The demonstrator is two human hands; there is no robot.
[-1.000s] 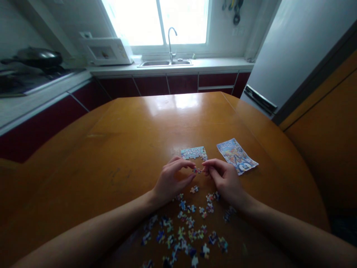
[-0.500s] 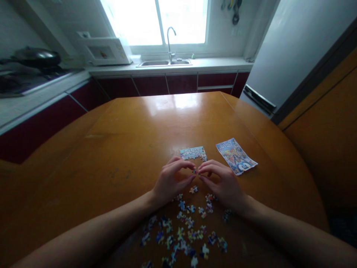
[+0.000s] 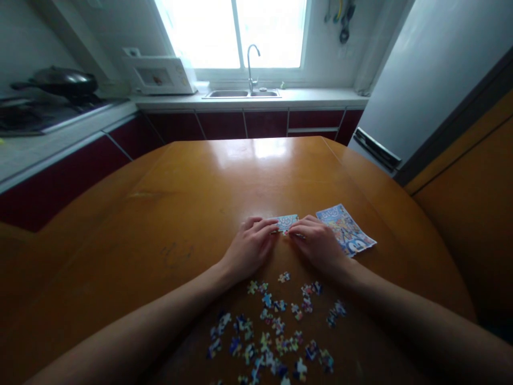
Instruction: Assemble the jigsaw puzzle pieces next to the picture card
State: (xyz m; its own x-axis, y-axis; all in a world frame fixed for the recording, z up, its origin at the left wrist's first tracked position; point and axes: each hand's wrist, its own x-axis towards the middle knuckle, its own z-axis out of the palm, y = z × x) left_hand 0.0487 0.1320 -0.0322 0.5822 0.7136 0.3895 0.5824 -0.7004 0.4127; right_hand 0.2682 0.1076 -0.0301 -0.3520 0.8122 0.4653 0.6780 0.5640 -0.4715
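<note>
One part-built puzzle lies mid-table, one sheet just right of it, on one table. Loose pieces — over twenty, too jumbled to count exactly — are scattered on the near side. Two hands, left hand and right hand, meet the puzzle's near edge, backs up, fingers bent, forearms angling inward; whether either pinches a piece, I cannot tell.
</note>
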